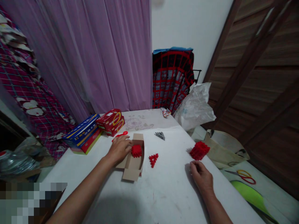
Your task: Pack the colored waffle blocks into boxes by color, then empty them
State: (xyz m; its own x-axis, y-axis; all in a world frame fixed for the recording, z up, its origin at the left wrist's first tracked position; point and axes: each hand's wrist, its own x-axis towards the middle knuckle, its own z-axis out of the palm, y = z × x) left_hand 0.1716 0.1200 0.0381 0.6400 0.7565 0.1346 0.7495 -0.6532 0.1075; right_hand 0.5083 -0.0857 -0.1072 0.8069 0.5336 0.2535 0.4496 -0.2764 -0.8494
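My left hand lies across the left wall of an opened cardboard box, fingers spread and their tips reaching over its inside. Inside the box is a block of red toothed plastic pieces. My right hand rests at the right side of the table, fingers loosely curled with nothing visible in them. Just beyond it sits a stack of red toothed pieces, apart from the fingers. Right of the box lies a red triangular piece. Farther back are grey triangular pieces. Red plastic parts show partly behind my left hand.
Blue-and-yellow boxes and red boxes stand at the back left of the white table. A small wrapper lies at the far edge. Beyond the right edge are a plastic bag and scissors.
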